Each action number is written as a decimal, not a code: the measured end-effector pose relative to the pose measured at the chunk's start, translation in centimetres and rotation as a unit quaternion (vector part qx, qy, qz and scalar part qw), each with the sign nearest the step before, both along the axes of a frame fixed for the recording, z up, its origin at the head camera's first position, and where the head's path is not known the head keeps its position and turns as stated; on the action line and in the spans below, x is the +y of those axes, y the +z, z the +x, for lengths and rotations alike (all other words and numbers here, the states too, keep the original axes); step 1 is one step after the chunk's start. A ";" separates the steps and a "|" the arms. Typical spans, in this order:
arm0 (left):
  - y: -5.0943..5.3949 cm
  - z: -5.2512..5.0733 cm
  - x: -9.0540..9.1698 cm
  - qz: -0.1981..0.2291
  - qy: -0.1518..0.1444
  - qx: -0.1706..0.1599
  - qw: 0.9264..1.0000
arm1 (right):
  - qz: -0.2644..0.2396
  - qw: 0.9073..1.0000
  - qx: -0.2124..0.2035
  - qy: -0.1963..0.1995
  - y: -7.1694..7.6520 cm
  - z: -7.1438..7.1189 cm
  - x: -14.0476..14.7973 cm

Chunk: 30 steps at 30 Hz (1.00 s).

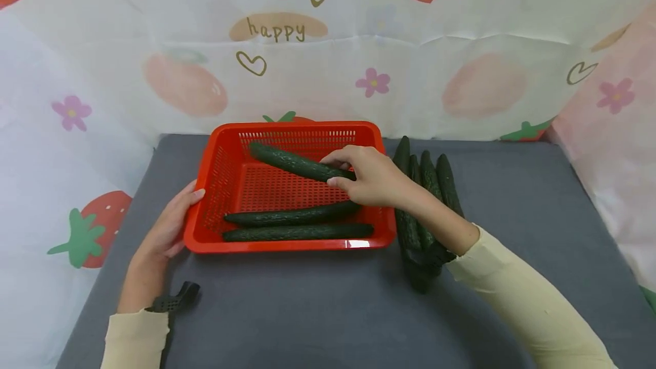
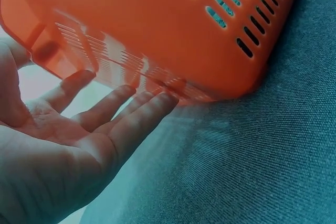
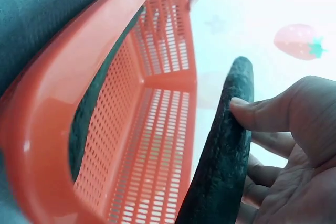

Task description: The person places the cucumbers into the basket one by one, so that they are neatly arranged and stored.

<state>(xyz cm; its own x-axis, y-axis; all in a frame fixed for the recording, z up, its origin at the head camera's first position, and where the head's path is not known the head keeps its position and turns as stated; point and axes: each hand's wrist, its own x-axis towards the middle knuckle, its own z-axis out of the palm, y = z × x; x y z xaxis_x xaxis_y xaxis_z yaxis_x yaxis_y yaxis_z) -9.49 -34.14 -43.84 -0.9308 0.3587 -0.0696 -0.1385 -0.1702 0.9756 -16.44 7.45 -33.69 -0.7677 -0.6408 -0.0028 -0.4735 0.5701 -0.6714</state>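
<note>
A red plastic basket [image 1: 277, 247] with slotted sides sits on the grey table. My left hand [image 1: 171, 224] holds its left end, thumb over the rim and fingers [image 2: 149, 111] against the outer wall. Above the basket, my right hand [image 1: 374, 178] pinches a dark green cucumber [image 1: 292, 162] near its right end, thumb on one side and fingers on the other. The cucumber slants, its free end toward the back left. Two more cucumbers, one curved [image 1: 297, 217] and one straighter [image 1: 297, 233], lie side by side along the basket's front.
Right of the basket, several cucumbers [image 1: 431, 175] lie close together on the grey tabletop [image 1: 517, 215], partly hidden under my right forearm. A patterned white cloth [image 1: 328, 84] hangs behind the table and along its sides. Black straps circle both wrists.
</note>
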 end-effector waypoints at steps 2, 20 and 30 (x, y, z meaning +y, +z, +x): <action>-0.2 0.1 0.2 -0.008 0.011 -0.001 1.000 | 0.008 1.000 -0.004 0.011 0.1 -0.1 -0.5; 0.5 -0.1 0.3 -0.009 0.021 -0.029 0.999 | 0.105 0.993 0.011 0.045 0.8 -1.1 -4.1; 0.1 0.3 0.3 -0.001 0.020 -0.023 1.000 | 0.049 0.998 0.018 0.036 0.3 -2.0 -5.0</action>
<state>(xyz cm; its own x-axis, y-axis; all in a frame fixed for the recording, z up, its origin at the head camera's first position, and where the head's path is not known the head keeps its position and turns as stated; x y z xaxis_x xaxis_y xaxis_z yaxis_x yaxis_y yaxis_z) -9.24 -33.88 -43.77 -0.9400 0.3217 -0.1133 -0.1762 -0.1738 0.9689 -18.48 2.50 -33.35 -0.7205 -0.6922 -0.0409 -0.5388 0.5960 -0.5954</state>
